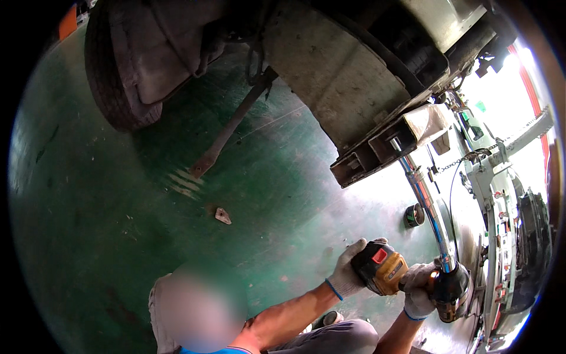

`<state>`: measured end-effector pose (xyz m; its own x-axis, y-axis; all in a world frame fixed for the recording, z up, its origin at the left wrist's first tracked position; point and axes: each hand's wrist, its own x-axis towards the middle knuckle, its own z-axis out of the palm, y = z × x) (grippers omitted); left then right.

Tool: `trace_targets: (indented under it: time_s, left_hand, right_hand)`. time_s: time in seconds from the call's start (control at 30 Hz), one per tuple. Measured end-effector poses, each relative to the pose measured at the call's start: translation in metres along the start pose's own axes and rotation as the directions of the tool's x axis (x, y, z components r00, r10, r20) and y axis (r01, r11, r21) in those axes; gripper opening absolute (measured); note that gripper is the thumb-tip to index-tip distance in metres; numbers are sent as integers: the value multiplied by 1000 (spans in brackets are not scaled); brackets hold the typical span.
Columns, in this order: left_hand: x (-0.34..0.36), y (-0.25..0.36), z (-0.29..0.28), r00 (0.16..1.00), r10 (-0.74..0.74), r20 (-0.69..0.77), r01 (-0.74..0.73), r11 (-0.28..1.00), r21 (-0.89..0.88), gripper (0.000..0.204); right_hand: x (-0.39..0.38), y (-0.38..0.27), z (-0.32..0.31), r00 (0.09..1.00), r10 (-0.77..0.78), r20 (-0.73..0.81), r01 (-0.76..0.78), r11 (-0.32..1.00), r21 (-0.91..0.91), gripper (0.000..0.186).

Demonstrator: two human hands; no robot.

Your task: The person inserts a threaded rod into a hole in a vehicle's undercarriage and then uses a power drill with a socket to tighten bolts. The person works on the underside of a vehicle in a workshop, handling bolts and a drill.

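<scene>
My right hand [419, 290], in a grey-white work glove, is closed round the handle of a yellow and black cordless impact wrench [451, 293]. My left hand [346, 268], gloved alike, supports the tool's battery [374, 259] from its far side, fingers partly hidden behind it. A long chrome extension bar [432, 215] runs from the wrench's nose up to a rusty hollow steel beam [374, 148] under the vehicle. The bar's far end reaches into the beam's opening; what it engages cannot be made out.
A tyre [106, 71] is at upper left. A flat metal bar [233, 127] slants down from the underbody. On the green floor lie a small metal plate [223, 216] and an open can [414, 216]. A rack [495, 218] with a chain stands right. A blurred patch covers the lower left.
</scene>
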<state>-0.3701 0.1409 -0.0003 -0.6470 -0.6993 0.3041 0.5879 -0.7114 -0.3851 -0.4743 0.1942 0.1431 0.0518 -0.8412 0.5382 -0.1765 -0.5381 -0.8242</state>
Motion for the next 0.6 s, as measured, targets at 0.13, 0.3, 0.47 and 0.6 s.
trace_targets:
  time_s: [0.13, 0.3, 0.47, 0.6]
  left_hand:
    - [-1, -1, -2, 1000, -26, -5, 26, 1000, -7, 54]
    - [5, -5, -3, 1000, -13, -23, 13, 1000, 28, 55]
    - [0, 6, -6, 999, 16, -44, -10, 993, 120, 55]
    - [-6, 26, 7, 994, -64, -91, 84, 968, 236, 46]
  right_hand:
    - [-4, -15, -14, 985, 161, -58, -168, 975, -146, 49]
    - [-16, 3, -46, 999, 32, -7, -33, 951, -308, 59]
    - [-7, -10, -1, 983, -28, -182, -42, 928, -369, 59]
    - [-13, -15, 1, 992, 17, -124, -63, 924, -378, 56]
